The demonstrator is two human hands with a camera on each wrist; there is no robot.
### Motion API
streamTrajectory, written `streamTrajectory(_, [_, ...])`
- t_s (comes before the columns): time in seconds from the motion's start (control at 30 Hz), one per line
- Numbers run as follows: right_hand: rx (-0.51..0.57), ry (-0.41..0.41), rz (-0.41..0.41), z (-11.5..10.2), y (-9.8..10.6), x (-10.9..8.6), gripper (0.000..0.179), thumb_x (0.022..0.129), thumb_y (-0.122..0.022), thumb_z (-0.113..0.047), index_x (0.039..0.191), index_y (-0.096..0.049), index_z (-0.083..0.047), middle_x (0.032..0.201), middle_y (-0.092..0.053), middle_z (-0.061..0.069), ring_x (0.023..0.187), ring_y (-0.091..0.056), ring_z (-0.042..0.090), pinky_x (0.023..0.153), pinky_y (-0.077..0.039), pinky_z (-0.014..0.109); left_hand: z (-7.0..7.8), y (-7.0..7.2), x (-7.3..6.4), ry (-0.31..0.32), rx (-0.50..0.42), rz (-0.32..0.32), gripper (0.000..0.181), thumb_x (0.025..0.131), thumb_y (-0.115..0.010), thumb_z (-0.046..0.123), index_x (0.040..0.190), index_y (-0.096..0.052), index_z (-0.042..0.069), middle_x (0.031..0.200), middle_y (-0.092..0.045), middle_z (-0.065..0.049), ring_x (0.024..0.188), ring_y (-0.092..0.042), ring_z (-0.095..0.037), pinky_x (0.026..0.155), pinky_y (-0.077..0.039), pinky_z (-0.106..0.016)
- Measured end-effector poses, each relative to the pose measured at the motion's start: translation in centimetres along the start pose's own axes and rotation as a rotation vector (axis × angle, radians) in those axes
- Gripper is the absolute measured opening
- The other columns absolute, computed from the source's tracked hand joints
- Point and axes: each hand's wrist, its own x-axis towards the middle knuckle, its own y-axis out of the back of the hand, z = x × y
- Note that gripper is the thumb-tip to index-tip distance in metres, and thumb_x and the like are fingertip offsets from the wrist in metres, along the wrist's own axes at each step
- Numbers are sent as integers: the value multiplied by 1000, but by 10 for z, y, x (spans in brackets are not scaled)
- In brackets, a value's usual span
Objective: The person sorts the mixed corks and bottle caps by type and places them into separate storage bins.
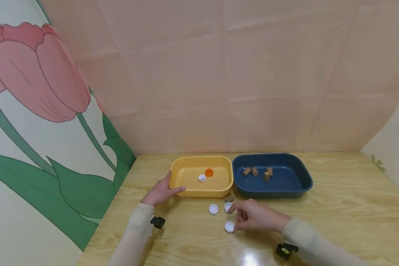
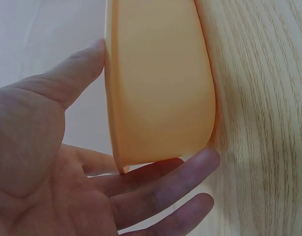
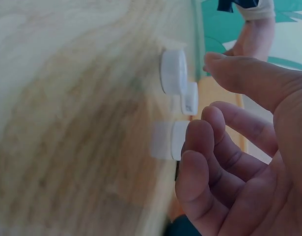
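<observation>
Sorting seemingly standing partway: white cap (image 1: 202,178) and orange cap (image 1: 209,172) lying in left yellow tray (image 1: 186,181), four corks (image 1: 255,171) in right blue tray (image 1: 289,181); three white caps (image 1: 214,209) and brown piece (image 1: 228,198) remaining on tabletop (image 1: 339,192). Left hand (image 1: 162,190) gripping yellow tray's corner; right hand (image 1: 257,217) hovering, thumb apart, gripping nothing.

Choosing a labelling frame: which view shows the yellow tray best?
Head view: the whole rim and inside of the yellow tray show, with an orange cap and white cap. Left wrist: only part of its outside, beside the left hand. Right wrist: a piece behind the right hand.
</observation>
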Motion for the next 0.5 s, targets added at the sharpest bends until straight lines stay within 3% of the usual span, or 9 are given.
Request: streamTrajectory(0.5, [10, -15, -46, 0, -12, 4, 31, 83, -82, -21, 110, -69, -16, 68, -56, -13, 61, -50, -1, 59, -43, 20, 2, 0, 0, 7, 26, -9, 106, 89, -67, 59, 160, -12, 2, 154, -39, -26, 135, -47, -39, 108, -39, -55])
